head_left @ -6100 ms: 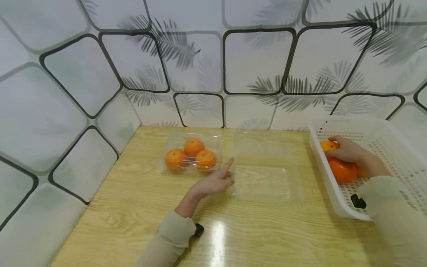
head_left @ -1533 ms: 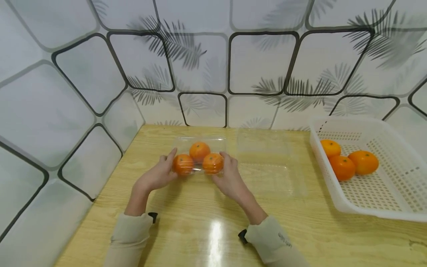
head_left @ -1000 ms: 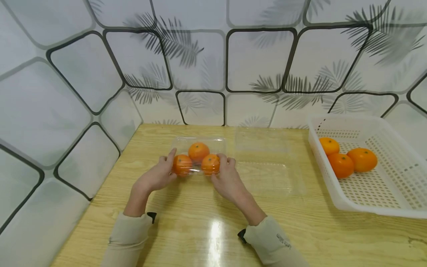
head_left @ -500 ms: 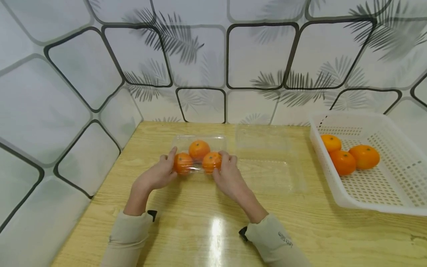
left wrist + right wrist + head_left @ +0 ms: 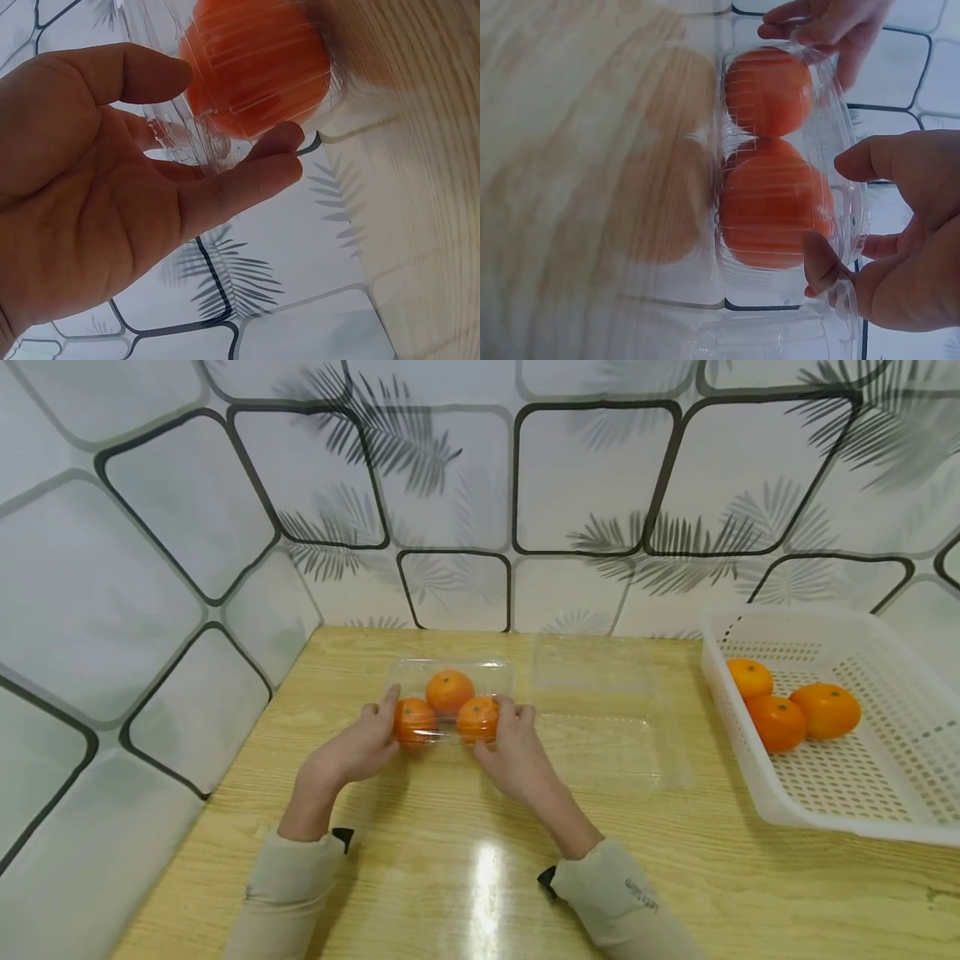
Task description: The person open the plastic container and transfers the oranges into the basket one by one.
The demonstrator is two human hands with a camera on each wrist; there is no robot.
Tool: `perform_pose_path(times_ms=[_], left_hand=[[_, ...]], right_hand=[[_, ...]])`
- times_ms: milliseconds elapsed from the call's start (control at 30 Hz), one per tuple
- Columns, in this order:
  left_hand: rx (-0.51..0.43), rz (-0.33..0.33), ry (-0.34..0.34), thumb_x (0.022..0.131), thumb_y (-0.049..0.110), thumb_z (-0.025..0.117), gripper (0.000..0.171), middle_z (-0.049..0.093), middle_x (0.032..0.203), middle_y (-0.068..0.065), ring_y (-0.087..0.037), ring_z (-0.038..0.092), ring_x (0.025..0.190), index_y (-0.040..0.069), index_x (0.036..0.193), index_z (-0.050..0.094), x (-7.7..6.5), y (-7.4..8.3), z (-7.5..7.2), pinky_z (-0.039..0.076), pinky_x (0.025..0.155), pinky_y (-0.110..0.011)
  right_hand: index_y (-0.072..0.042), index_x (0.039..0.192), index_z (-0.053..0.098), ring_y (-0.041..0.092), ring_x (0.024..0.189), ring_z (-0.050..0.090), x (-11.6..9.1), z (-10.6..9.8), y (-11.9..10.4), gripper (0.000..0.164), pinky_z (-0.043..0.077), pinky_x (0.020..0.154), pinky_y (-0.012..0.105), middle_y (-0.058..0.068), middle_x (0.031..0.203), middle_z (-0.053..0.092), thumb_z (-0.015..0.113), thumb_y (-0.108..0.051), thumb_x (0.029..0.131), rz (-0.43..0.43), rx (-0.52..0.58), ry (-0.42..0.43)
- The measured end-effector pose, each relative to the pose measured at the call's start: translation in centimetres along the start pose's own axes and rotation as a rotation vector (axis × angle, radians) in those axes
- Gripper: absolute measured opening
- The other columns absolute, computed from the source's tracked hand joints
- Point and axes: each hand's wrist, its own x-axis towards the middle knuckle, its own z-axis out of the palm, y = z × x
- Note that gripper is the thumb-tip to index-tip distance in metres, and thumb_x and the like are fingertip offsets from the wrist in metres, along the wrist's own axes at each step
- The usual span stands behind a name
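Observation:
Three mandarins lie inside a clear plastic clamshell box on the table. At the box's left end, my left hand grips the rim between thumb and fingers. My right hand does the same at the right end. In the left wrist view, the left thumb is above the rim and a mandarin shows through the ribbed plastic wall. From the right wrist, two mandarins are visible behind the plastic, with the thumb and fingers at its edge. I cannot tell whether the lid is latched.
A second clear plastic box lies open, with no fruit in it, just right of the held one. Further right stands a white perforated basket holding three mandarins. Patterned walls rise behind and left of the wooden table.
Since the oldest frame, my right hand has left the basket and my left hand has left the second box's edge; both now hold the filled box. Over the last second they have barely moved.

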Motion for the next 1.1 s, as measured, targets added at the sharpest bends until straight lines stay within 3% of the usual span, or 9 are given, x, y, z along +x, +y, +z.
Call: perform_pose_path(times_ms=[133, 300, 400, 567, 767, 1100], left_hand=[[0.028, -0.010, 0.009, 0.093, 0.003, 0.041, 0.075, 0.029, 0.136, -0.049, -0.050, 0.050, 0.118, -0.009, 0.154, 0.000, 0.0, 0.4, 0.3, 0.044, 0.098, -0.057], [0.081, -0.031, 0.025, 0.093, 0.002, 0.043, 0.075, 0.033, 0.132, -0.049, -0.042, 0.060, 0.092, -0.011, 0.154, 0.001, 0.2, 0.8, 0.4, 0.050, 0.086, -0.054], [0.108, -0.036, 0.035, 0.092, 0.002, 0.044, 0.075, 0.036, 0.128, -0.049, -0.035, 0.059, 0.077, -0.012, 0.153, 0.003, 0.2, 0.9, 0.5, 0.052, 0.077, -0.052], [0.099, -0.052, 0.030, 0.090, 0.002, 0.045, 0.077, 0.037, 0.127, -0.048, -0.029, 0.056, 0.065, -0.011, 0.153, 0.003, 0.3, 1.0, 0.5, 0.051, 0.066, -0.044], [0.044, -0.061, 0.017, 0.088, 0.001, 0.048, 0.080, 0.036, 0.127, -0.046, -0.025, 0.052, 0.061, -0.008, 0.154, 0.004, 0.2, 1.0, 0.3, 0.046, 0.058, -0.035], [0.033, -0.042, 0.021, 0.084, 0.001, 0.056, 0.083, 0.039, 0.123, -0.045, -0.026, 0.055, 0.066, -0.005, 0.153, 0.009, -0.1, 0.9, 0.2, 0.049, 0.061, -0.037]], right_hand=[[0.002, 0.144, 0.033, 0.040, 0.091, 0.061, -0.1, 0.6, 0.0, 0.065, 0.056, 0.071, 0.044, 0.034, 0.125, 0.041, 0.067, -0.009, 0.090, -0.041, -0.086, 0.039], [0.003, 0.141, 0.036, 0.040, 0.082, 0.061, -0.1, 1.0, -0.1, 0.064, 0.055, 0.064, 0.045, 0.031, 0.115, 0.047, 0.068, -0.010, 0.088, -0.054, -0.168, 0.091], [0.003, 0.141, 0.036, 0.037, 0.077, 0.060, -0.1, 1.3, -0.2, 0.065, 0.054, 0.059, 0.043, 0.028, 0.109, 0.050, 0.070, -0.014, 0.088, -0.043, -0.220, 0.103], [0.002, 0.139, 0.036, 0.035, 0.073, 0.058, -0.1, 1.7, -0.2, 0.065, 0.052, 0.055, 0.043, 0.025, 0.100, 0.051, 0.070, -0.022, 0.090, -0.035, -0.287, 0.122], [0.004, 0.134, 0.040, 0.037, 0.071, 0.060, -0.3, 2.0, -0.4, 0.065, 0.053, 0.052, 0.045, 0.025, 0.096, 0.053, 0.074, -0.026, 0.087, -0.056, -0.372, 0.179], [0.003, 0.127, 0.040, 0.037, 0.070, 0.061, -0.6, 1.9, -0.8, 0.066, 0.053, 0.053, 0.044, 0.023, 0.095, 0.052, 0.082, -0.014, 0.080, -0.018, -0.425, 0.142]])
